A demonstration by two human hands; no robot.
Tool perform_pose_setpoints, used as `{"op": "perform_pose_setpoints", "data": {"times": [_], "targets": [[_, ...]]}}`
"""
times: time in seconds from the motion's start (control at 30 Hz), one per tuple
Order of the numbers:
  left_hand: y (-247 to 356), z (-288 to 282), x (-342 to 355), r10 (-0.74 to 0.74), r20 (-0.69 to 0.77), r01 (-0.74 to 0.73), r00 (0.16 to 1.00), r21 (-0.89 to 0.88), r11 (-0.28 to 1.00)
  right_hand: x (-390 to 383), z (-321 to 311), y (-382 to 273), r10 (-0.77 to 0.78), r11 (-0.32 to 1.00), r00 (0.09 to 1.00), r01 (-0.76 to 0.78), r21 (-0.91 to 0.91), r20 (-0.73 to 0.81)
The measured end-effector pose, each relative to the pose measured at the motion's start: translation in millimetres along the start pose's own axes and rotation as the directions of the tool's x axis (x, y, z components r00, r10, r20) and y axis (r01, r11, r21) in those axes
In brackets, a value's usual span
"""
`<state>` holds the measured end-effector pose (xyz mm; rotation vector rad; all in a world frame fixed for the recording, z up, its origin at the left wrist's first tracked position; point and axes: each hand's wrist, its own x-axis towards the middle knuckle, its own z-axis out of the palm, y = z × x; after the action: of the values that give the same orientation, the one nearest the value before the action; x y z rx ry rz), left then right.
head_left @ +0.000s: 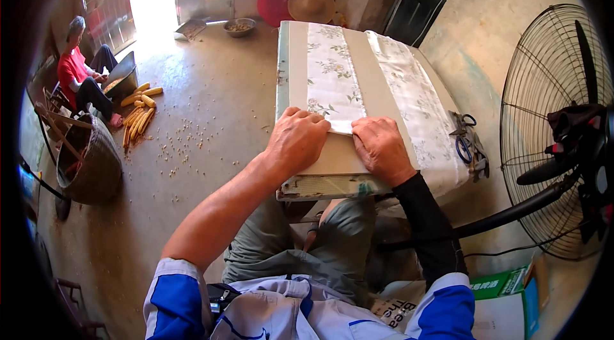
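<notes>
So nearest to me it's my own lap in grey-green trousers [268, 247], with a green and white box [502, 285] down on the right and a black sleeve [430, 221] on my right forearm. Just past my knees is the near edge of the table [377, 55], and that's where my hands are: a little apart, each one closed on the near end of a white floral strip [332, 78], left hand [299, 138] at its left corner, right hand [384, 148] at its right. The strip lies flat from my fingers away toward the table's far edge. Right of it there's a second floral cloth [419, 100], spread along the right side, and a couple of pairs of scissors [465, 148] sit by the right edge. Big black fan [556, 177] off to the right of that. Over on the left floor I've got a woven basket [93, 167], then scattered kernels [185, 142] and a heap of corn cobs [139, 116], with a person in a red top [71, 71] sitting beside them. Farthest back: a metal bowl [240, 27] and a straw hat [311, 5] in front of something round and red [272, 4].
</notes>
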<state>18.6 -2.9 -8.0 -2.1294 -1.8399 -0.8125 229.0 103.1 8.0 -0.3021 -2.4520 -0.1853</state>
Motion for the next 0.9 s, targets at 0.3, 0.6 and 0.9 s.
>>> {"op": "perform_pose_setpoints", "data": {"times": [0.3, 0.6, 0.9], "targets": [[27, -16, -32, 0.078, -0.126, -0.08, 0.989, -0.015, 0.997, -19, -24, -24, -0.002, 0.997, 1.0, 0.0, 0.076, 0.029], [30, -21, -40, 0.039, -0.118, -0.045, 0.992, -0.053, 0.998, -32, -21, -10, 0.113, 0.979, 0.993, -0.117, 0.167, 0.033], [8, -19, -42, -0.106, -0.203, 0.054, 0.973, -0.248, 0.967, -36, -14, -10, 0.307, 0.908, 0.952, -0.286, 0.305, -0.02]]}}
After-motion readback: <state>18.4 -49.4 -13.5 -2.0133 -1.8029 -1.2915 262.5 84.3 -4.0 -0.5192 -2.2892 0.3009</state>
